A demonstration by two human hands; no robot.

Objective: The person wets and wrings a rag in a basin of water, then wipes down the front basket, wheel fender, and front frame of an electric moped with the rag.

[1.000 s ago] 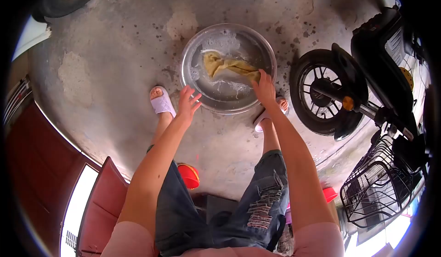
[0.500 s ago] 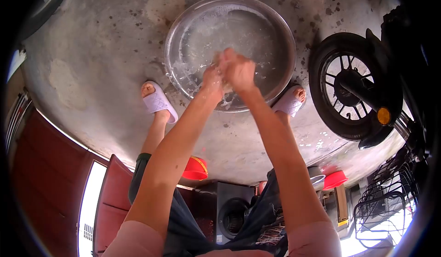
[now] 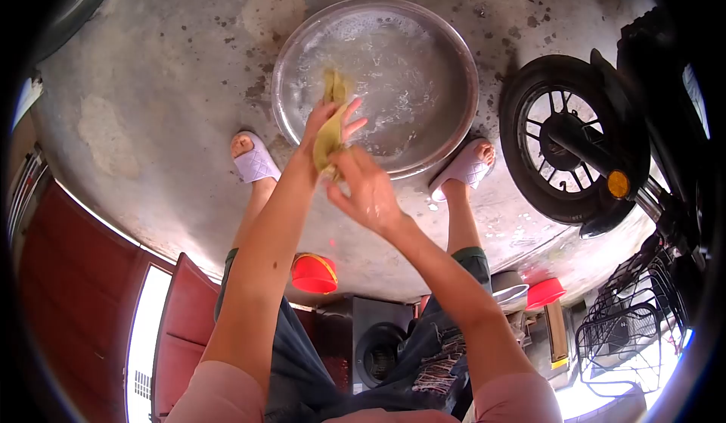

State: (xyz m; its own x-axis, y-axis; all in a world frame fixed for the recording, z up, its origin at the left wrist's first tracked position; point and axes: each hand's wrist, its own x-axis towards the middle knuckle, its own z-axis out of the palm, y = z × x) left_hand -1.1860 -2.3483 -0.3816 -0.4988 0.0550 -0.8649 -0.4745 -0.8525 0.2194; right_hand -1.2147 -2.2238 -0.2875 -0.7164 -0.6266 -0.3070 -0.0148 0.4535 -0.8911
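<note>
A wet yellow-green cloth (image 3: 329, 137) hangs over the left side of a wide metal basin (image 3: 470, 113) of soapy water. My left hand (image 3: 316, 120) holds the cloth, which lies across its palm with the far end past the fingers; some of those fingers stretch out toward the water. Lower down, my right hand (image 3: 367, 188) grips the cloth's near end between thumb and fingers, just outside the basin rim. Motion blurs the cloth's far end.
A black-tyred scooter wheel (image 3: 563, 139) stands right of the basin. My feet, in lilac slippers (image 3: 257, 160), flank the basin. Behind are a red bucket (image 3: 314, 273), a red basin (image 3: 544, 294), a grey basin (image 3: 509, 287) and a wire basket (image 3: 620, 343).
My hands were together over the water, blurred by splashing. They have moved left and toward me, and apart, with the cloth now spread between them.
</note>
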